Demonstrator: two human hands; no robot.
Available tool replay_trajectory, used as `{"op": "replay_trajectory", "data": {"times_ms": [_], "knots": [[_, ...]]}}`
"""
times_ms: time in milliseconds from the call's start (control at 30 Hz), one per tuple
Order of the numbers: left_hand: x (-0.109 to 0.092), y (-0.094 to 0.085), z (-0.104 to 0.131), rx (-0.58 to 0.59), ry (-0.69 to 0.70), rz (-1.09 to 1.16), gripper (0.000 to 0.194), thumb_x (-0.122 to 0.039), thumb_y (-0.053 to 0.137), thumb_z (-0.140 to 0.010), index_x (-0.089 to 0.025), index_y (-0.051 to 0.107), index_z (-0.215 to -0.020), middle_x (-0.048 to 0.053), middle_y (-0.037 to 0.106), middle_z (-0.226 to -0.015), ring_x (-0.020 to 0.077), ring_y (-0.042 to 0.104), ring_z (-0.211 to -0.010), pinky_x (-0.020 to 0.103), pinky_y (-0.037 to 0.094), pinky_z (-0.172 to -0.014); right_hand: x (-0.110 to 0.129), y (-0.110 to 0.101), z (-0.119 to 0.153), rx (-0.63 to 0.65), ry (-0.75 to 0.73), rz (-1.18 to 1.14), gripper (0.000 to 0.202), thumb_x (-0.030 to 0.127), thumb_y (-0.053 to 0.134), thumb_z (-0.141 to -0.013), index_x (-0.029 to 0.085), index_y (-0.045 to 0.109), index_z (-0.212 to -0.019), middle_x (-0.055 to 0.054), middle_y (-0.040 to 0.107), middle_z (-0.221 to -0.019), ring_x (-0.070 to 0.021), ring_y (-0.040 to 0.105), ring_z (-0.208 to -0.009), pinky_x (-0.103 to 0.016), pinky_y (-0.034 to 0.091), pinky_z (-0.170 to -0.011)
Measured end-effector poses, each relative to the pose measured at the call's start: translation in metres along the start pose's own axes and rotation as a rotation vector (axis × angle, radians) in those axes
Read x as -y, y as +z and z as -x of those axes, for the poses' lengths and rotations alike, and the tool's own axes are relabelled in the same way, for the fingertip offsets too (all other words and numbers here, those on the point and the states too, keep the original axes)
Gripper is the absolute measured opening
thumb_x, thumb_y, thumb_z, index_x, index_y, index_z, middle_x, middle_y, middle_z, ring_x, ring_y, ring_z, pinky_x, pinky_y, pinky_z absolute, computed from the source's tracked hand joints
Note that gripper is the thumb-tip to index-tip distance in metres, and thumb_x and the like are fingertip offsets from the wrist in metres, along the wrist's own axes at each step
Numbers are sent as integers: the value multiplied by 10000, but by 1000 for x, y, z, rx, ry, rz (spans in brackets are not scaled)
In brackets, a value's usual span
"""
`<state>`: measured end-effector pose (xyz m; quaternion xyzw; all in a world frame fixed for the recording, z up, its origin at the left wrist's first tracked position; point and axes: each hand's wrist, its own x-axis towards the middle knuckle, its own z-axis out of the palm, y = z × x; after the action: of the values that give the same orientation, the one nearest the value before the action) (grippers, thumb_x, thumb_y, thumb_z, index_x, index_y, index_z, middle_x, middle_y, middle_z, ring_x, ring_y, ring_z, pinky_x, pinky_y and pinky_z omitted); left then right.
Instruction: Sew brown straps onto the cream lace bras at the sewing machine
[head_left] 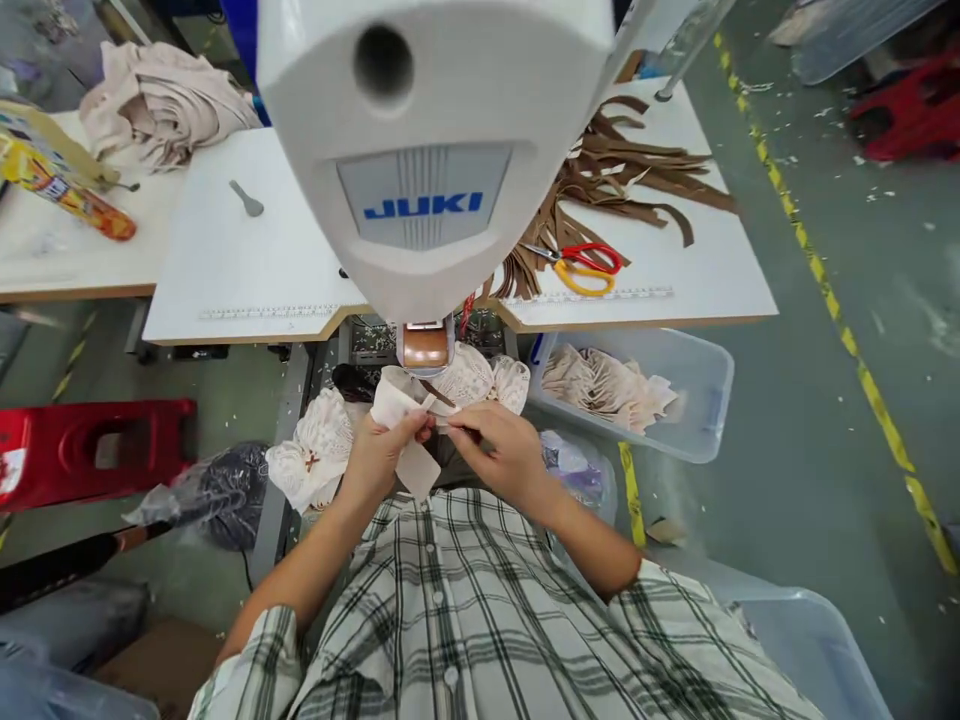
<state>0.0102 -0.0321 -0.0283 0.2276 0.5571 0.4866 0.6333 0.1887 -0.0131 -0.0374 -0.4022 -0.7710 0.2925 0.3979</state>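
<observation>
Below the white sewing machine head (435, 130), my left hand (379, 455) is closed on a cream fabric piece (418, 470), part of which hangs down below the fingers. My right hand (504, 450) pinches the edge of this same piece from the other side, its fingertips close to the left ones. A narrow brown strip (437, 393) lies at the fabric just above my fingertips. Cream lace garments are bunched on both sides: one lace piece (319, 445) with a small brown bow left of my left hand, another lace piece (480, 376) behind my right hand.
Red-and-yellow-handled scissors (589, 268) and brown strips (600, 180) lie on the white tabletop (720, 270). A clear bin (697, 430) of beige pieces stands at the right. A red stool (97, 450) is at the left. Folded beige fabric (165, 105) and a yellow bottle (67, 190) sit farther back.
</observation>
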Motion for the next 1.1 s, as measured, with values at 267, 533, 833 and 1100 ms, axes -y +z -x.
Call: {"op": "replay_trajectory", "data": {"times_ms": [267, 533, 833, 1100], "knots": [[9, 5, 3, -46, 54, -46, 302, -393, 816, -736, -130, 711, -841, 8, 671, -754, 118, 589, -687, 228, 477, -649, -2, 21, -9, -47, 66, -2, 130, 210, 566, -947, 231, 690, -980, -31, 742, -938, -171, 681, -901, -305, 535, -811], [6, -1, 7, -17, 171, -536, 277, -384, 707, -822, -119, 747, -892, 46, 738, -818, 176, 649, -748, 260, 498, -674, -15, 6, -14, 189, 256, -137, 28, 196, 654, -863, 208, 668, -843, 4, 654, -803, -130, 595, -729, -246, 434, -667], [-3, -4, 5, 158, 276, -608, 199, -324, 689, -816, -134, 731, -775, 47, 738, -700, 192, 682, -663, 285, 542, -654, -18, -8, -24, 389, 205, -265, 68, 135, 605, -798, 182, 643, -767, 20, 575, -743, -100, 527, -685, -221, 364, -645], [-5, -2, -4, 194, 132, -570, 276, -380, 737, -789, -138, 715, -918, 35, 726, -841, 170, 639, -758, 266, 519, -694, -15, -3, -14, 288, 286, -242, 104, 158, 611, -803, 185, 582, -707, 35, 478, -661, -104, 458, -629, -236, 338, -597]]}}
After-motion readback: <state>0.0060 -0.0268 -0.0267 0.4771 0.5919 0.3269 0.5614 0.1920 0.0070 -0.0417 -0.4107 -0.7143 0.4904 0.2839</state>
